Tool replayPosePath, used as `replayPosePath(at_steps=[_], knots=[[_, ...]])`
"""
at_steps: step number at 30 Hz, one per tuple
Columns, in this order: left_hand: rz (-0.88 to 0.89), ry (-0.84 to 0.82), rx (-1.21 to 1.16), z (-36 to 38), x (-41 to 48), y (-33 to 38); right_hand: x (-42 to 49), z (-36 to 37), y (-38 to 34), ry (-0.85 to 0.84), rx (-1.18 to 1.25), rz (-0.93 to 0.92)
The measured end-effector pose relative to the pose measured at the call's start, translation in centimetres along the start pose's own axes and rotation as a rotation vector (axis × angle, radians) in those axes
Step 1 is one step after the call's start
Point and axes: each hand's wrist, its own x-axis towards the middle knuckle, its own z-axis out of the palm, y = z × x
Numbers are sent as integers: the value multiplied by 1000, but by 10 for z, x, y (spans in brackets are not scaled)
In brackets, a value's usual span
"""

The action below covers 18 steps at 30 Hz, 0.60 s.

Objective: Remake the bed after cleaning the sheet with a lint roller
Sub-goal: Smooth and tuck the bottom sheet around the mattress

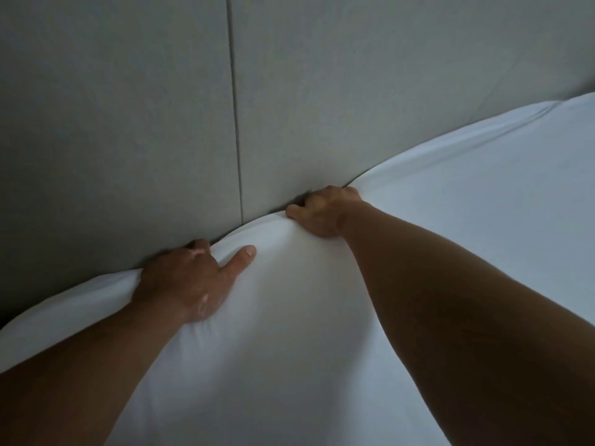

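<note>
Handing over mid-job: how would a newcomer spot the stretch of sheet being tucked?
Follow the dark vertical seam in the grey panelling down to the white sheet. There its edge humps between the left hand and right hand, both gripping it; further right it lies flatter.

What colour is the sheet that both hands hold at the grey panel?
The sheet is plain white, no pattern; the head view shows it.

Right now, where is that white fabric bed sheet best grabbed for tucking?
Probably along the white fabric bed sheet where its edge meets the grey padded headboard, coming from above: it folds down there, and the left hand and right hand curl over it.
</note>
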Motion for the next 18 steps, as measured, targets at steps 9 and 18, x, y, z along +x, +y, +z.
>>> replayPosePath(at_steps=[9, 18], knots=[[210, 25, -148, -19, -18, -46, -83, 23, -104, 208, 181, 26], [40, -10, 143, -34, -68, -98, -227, 27, -187, 89, 618, -480]])
